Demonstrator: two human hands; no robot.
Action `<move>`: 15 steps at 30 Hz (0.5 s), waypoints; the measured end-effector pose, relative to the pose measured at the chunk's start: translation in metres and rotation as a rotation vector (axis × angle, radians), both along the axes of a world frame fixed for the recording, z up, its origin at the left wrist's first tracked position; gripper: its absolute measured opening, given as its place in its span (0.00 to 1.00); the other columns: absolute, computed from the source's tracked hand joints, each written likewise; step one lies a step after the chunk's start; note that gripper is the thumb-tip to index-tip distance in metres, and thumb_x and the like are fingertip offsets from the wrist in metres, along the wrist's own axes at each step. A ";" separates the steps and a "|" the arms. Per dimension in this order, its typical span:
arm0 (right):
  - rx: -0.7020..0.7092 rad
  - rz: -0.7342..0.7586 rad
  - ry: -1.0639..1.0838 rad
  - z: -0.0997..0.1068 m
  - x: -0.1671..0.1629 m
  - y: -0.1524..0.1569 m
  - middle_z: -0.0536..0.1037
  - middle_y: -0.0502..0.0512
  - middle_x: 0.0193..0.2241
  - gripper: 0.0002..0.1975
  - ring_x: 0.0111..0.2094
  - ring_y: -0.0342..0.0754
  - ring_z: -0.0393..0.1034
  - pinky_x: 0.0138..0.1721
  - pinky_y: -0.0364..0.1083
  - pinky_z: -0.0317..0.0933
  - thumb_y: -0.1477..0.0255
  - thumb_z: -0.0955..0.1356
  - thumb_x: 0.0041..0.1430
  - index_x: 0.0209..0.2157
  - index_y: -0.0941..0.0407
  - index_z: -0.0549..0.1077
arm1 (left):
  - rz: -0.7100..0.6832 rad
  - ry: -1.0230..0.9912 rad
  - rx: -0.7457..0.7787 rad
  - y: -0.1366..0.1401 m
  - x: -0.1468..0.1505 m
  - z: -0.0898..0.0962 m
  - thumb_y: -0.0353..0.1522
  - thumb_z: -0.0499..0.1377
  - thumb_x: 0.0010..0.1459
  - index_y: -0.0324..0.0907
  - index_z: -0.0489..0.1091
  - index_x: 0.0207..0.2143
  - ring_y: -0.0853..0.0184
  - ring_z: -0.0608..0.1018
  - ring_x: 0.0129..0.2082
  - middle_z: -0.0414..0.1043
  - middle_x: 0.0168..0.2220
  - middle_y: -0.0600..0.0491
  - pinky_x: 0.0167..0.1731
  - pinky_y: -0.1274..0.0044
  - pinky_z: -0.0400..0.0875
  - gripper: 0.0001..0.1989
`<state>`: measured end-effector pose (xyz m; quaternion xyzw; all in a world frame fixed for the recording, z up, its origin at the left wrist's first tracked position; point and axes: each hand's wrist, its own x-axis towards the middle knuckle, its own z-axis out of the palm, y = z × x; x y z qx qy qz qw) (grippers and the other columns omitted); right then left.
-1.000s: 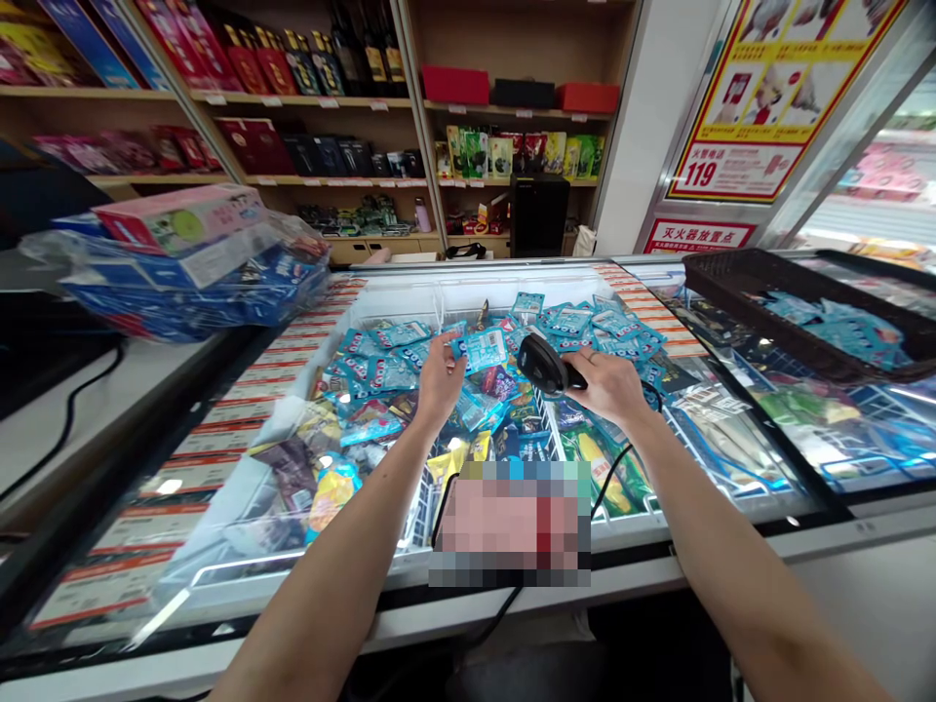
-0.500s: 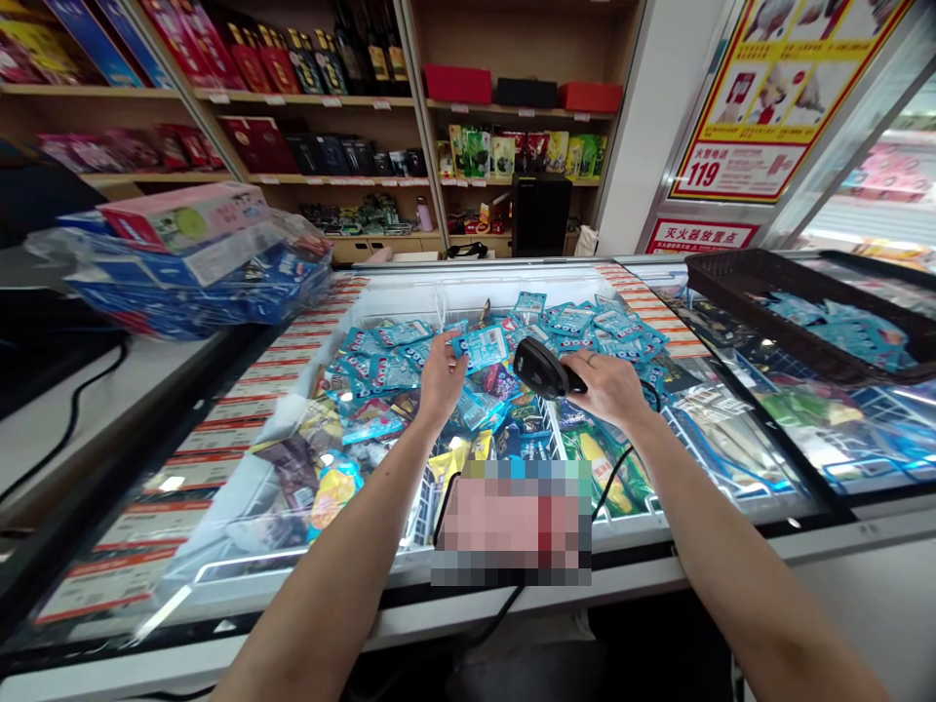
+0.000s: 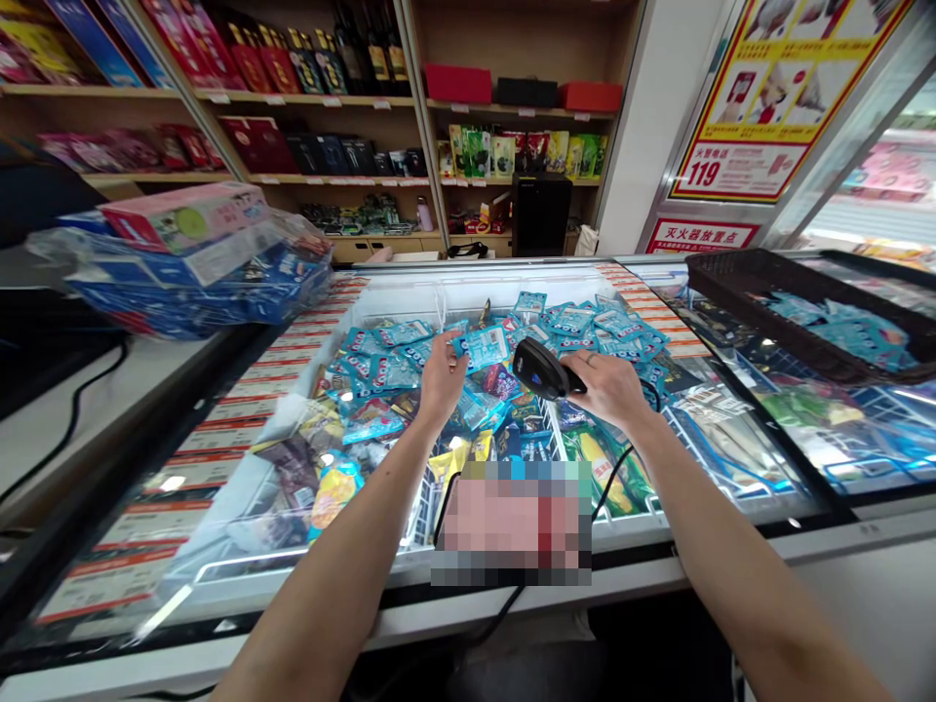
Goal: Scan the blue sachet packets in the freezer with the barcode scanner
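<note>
My left hand (image 3: 443,378) pinches a light-blue snack packet (image 3: 484,348) by its left end, its printed back turned up. Just right of it, my right hand (image 3: 608,388) is wrapped round the handle of a black barcode scanner (image 3: 539,369), whose head points left at the packet. A small blue light shows on the scanner, and its black cable (image 3: 612,485) runs down toward me. Many similar blue packets (image 3: 395,372) lie spread beneath and around both hands, over the glass-topped freezer (image 3: 241,575). Near the front edge is a blurred-out pink device or card (image 3: 504,526).
At the right, a dark brown basket (image 3: 738,278) holds more blue packets. Plastic-wrapped blue boxes (image 3: 255,283) with a pink box (image 3: 186,213) on top stand at the left. Behind the freezer rise stocked shelves (image 3: 314,99) and a black box-shaped unit (image 3: 541,216).
Both hands stay almost where they were. A blue light now shows on the scanner, which was dark before.
</note>
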<state>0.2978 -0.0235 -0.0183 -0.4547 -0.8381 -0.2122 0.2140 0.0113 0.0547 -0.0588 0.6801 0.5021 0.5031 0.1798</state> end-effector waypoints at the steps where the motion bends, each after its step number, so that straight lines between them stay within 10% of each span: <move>1: 0.001 0.002 0.001 0.000 0.000 0.000 0.77 0.56 0.37 0.14 0.36 0.48 0.70 0.33 0.45 0.55 0.64 0.66 0.60 0.45 0.56 0.71 | -0.003 0.002 0.000 0.000 0.000 0.000 0.32 0.55 0.56 0.45 0.61 0.53 0.72 0.68 0.27 0.63 0.29 0.57 0.32 0.77 0.67 0.21; 8: 0.014 0.004 0.027 -0.003 0.001 0.001 0.77 0.57 0.39 0.15 0.37 0.49 0.71 0.35 0.45 0.57 0.65 0.66 0.59 0.47 0.56 0.71 | 0.097 0.044 0.034 -0.003 0.001 0.002 0.31 0.53 0.57 0.45 0.60 0.54 0.68 0.72 0.31 0.67 0.37 0.51 0.36 0.72 0.70 0.22; 15: 0.033 -0.028 0.034 -0.002 0.008 0.002 0.77 0.55 0.37 0.16 0.35 0.48 0.71 0.34 0.44 0.56 0.66 0.66 0.59 0.47 0.55 0.72 | 0.392 0.135 0.099 -0.010 -0.008 0.015 0.30 0.51 0.56 0.37 0.56 0.59 0.50 0.63 0.58 0.60 0.55 0.37 0.57 0.59 0.57 0.27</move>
